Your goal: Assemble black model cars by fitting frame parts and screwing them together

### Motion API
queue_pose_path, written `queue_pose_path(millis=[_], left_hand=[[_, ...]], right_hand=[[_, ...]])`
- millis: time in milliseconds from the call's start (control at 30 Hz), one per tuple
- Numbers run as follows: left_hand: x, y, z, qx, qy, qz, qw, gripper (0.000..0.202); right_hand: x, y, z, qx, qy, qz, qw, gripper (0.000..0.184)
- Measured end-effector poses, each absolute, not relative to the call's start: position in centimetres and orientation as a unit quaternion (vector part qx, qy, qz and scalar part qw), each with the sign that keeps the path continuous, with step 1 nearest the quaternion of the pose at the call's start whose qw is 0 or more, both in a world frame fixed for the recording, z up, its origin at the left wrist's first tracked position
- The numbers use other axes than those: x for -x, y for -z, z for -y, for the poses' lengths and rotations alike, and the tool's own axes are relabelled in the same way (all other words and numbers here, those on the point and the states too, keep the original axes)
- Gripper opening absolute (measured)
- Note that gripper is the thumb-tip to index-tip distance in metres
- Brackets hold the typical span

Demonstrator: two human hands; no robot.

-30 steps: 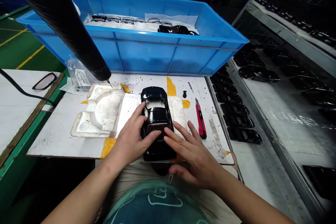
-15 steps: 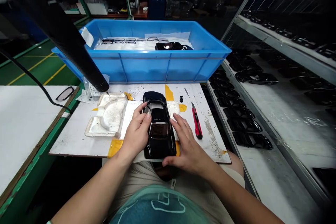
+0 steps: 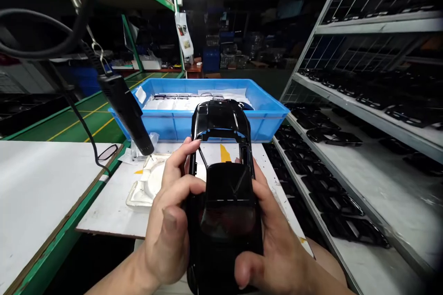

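Note:
A glossy black toy car body (image 3: 228, 179) is held up close to the camera, its far end rising in front of the blue bin. Through its front window opening the white board shows. My left hand (image 3: 169, 221) grips the left side, fingers along the edge. My right hand (image 3: 273, 235) holds the right side, thumb on the near end and the other fingers partly hidden behind the body. Left of the car body, a white moulded cradle (image 3: 140, 193) lies on the white work board (image 3: 107, 214), partly covered by my left hand.
A black electric screwdriver (image 3: 129, 115) hangs at the left, its tip above the cradle. Behind the board stands a blue bin (image 3: 166, 122) with window-like parts on white lining. A rack (image 3: 374, 193) at the right carries several black car bodies. A dark-framed clear part (image 3: 108, 152) lies left.
Both hands have lifted the car body off the board towards the camera. My right hand has closed round its side. The view has tilted upward.

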State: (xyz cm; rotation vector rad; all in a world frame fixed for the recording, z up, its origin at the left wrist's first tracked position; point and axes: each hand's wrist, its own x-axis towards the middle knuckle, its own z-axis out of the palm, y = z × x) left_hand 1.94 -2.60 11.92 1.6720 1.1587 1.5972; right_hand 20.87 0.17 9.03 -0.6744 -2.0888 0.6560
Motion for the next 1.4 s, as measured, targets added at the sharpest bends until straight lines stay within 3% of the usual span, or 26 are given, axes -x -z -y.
queue_pose_path(millis=[100,400,600,667,767,967,1167,1400], left_hand=[[-1.9,-12.4,2.8,-0.621,-0.597,-0.425,0.277,0.071],[-1.8,-12.6,3.1,-0.647,-0.582,-0.438,0.225,0.071],[-1.3,-12.8,3.2,-0.741,-0.518,-0.402,0.146,0.061],[-1.1,-12.6,3.7,-0.747,-0.495,-0.423,0.134,0.062],[-1.0,-11.7,4.8,-0.717,-0.494,-0.47,0.145,0.08],[-1.8,-10.8,5.8,-0.714,-0.423,-0.47,0.302,0.095],[-2.7,-10.7,5.5,-0.72,-0.439,-0.49,0.222,0.082],[-2.9,-10.0,5.2,-0.688,-0.446,-0.52,0.24,0.073]], right_hand=[[-20.7,-9.8,-0.1,0.226,-0.367,0.789,0.438,0.079],[-20.5,-9.6,0.3,0.252,-0.441,0.739,0.443,0.074],[-19.5,-9.5,0.7,0.205,-0.56,0.632,0.494,0.047],[-19.2,-9.6,0.8,0.185,-0.576,0.61,0.512,0.048],[-19.0,-9.7,0.9,0.175,-0.6,0.585,0.518,0.057],[-18.9,-8.9,0.8,0.212,-0.591,0.589,0.509,0.063],[-19.6,-8.5,0.9,0.215,-0.547,0.622,0.517,0.061],[-19.5,-7.9,0.9,0.22,-0.487,0.647,0.543,0.06]])
